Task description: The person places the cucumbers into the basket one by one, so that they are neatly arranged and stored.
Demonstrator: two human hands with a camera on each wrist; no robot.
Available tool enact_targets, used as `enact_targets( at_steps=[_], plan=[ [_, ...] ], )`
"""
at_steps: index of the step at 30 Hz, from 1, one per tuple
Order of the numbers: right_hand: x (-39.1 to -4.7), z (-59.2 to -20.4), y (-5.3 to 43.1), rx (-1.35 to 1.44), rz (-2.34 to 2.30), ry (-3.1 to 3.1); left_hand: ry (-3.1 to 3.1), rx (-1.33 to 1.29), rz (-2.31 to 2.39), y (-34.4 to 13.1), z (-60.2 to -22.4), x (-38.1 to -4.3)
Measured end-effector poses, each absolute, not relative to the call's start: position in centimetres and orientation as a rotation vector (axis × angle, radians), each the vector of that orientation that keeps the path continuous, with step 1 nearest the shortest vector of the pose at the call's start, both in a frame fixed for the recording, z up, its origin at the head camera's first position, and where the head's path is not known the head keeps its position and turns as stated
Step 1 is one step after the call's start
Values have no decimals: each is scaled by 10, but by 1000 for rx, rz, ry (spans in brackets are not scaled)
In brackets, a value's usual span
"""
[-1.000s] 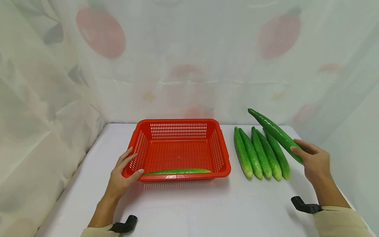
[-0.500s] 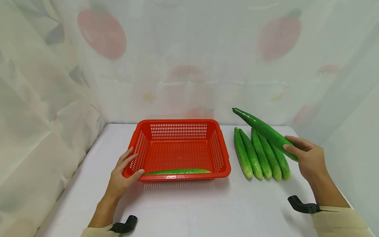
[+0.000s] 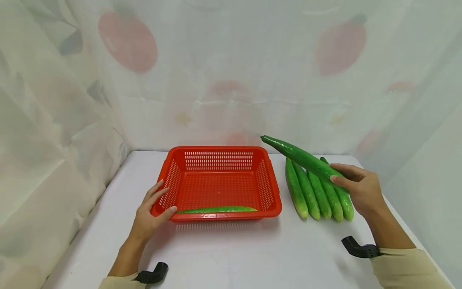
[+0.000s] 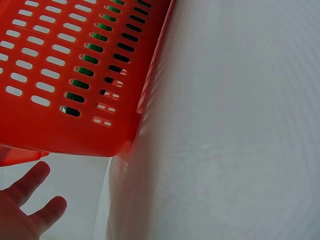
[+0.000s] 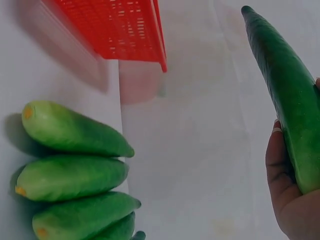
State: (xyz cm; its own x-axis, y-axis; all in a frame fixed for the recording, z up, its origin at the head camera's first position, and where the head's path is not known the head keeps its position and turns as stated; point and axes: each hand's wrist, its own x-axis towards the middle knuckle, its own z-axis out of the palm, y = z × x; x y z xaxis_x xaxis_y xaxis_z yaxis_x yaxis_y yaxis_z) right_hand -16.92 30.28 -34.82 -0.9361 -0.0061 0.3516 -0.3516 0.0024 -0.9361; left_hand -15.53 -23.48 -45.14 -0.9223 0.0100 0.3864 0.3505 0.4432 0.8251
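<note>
My right hand [image 3: 365,193] grips a long green cucumber [image 3: 301,157] near its thicker end, thumb on the near side. The cucumber is held up in the air, its thin tip pointing left and away, overlapping the row below in the head view. My left hand [image 3: 149,214] rests at the left front corner of a red plastic basket [image 3: 225,216], fingers spread along the left rim and thumb at the front rim. Inside the basket, one cucumber [image 3: 220,209] lies along the front wall, partly hidden by it. In the left wrist view, two fingers [image 4: 50,212] extend loosely beside the basket's rim.
To the right of the basket, several cucumbers [image 3: 296,192] lie side by side on the white table [image 3: 231,257], paler ends toward me. A printed curtain [image 3: 231,72] hangs behind the table, and pale sheets stand close on the left and right.
My right hand has carried the cucumber leftward, from the right side of the row to above it, its tip swinging toward the basket. The left hand and basket stay in place.
</note>
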Motion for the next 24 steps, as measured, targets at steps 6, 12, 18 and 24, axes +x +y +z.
enact_targets(
  at_steps=[6,12,18,24],
  plan=[
    [-176,-346,291,424,1961,-2150,-2373,-303,-1460,-235,-451,-156],
    [-179,-346,277,429,1958,-2234,-2404,-293,-1431,-232,-445,-150],
    [-181,-345,262,423,1879,-2328,-2405,-289,-1437,-220,-422,-137],
    [-187,-342,249,450,1808,-2394,-2389,-295,-1441,-216,-416,-138]
  ],
)
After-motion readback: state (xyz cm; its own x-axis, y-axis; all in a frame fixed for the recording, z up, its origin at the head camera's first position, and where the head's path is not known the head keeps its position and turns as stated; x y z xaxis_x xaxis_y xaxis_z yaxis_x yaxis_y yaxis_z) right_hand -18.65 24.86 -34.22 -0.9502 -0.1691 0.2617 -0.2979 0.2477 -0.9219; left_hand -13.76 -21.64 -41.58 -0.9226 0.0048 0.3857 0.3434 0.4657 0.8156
